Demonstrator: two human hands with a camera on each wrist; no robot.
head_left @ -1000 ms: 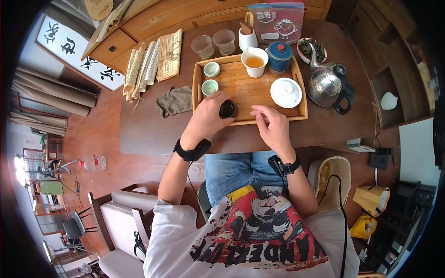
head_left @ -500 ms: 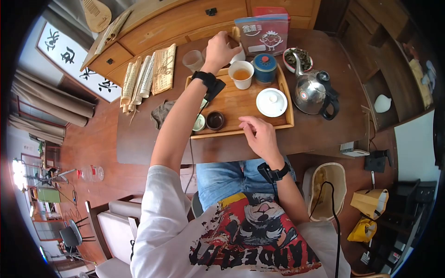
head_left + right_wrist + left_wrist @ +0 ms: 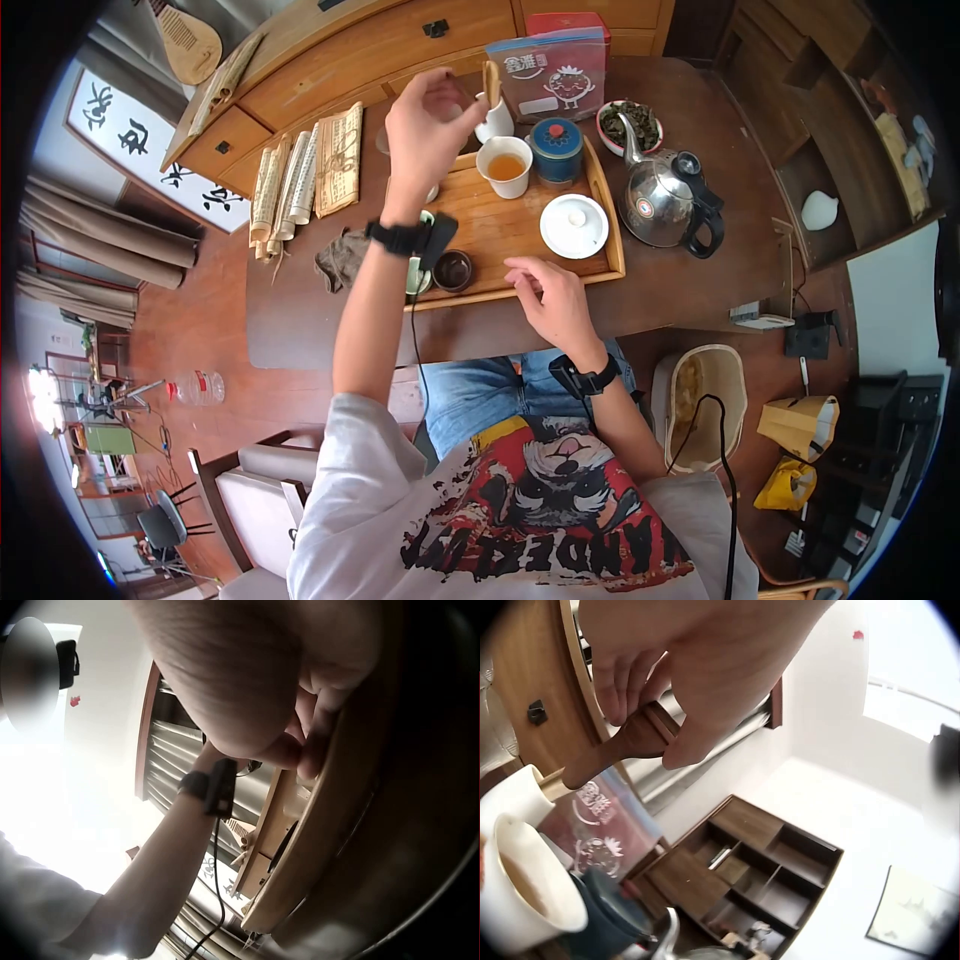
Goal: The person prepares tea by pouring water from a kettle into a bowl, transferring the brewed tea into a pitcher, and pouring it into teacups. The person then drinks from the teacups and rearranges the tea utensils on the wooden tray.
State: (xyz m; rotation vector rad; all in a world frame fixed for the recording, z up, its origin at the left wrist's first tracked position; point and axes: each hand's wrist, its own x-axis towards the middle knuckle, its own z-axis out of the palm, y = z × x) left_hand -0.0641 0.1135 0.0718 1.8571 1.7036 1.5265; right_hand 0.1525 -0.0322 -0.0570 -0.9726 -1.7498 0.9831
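Observation:
My left hand [image 3: 425, 135] is raised over the back left of the wooden tray [image 3: 480, 222]. In the left wrist view its thumb and fingers pinch the broad end of a dark wooden tea tool [image 3: 622, 744], whose narrow end points into a white vase [image 3: 517, 796]. Close by, a white pitcher [image 3: 504, 178] holds amber tea, beside a blue lidded canister [image 3: 556, 152]. My right hand [image 3: 552, 302] stays at the tray's front edge with relaxed fingers, holding nothing. A dark cup [image 3: 453, 270] and a white lidded bowl [image 3: 574, 228] sit on the tray; my left wrist partly hides green cups.
A steel kettle [image 3: 660, 205] stands right of the tray, before a bowl of tea leaves [image 3: 630, 128]. A printed bag [image 3: 552, 85] stands behind. Left lie a brown cloth [image 3: 342, 260] and paper scrolls [image 3: 290, 190]. A cord hangs from my left wrist.
My left hand has left the dark cup on the tray and reached up to the vase, now pinching the tea tool. The right hand has barely moved; the head view has shifted.

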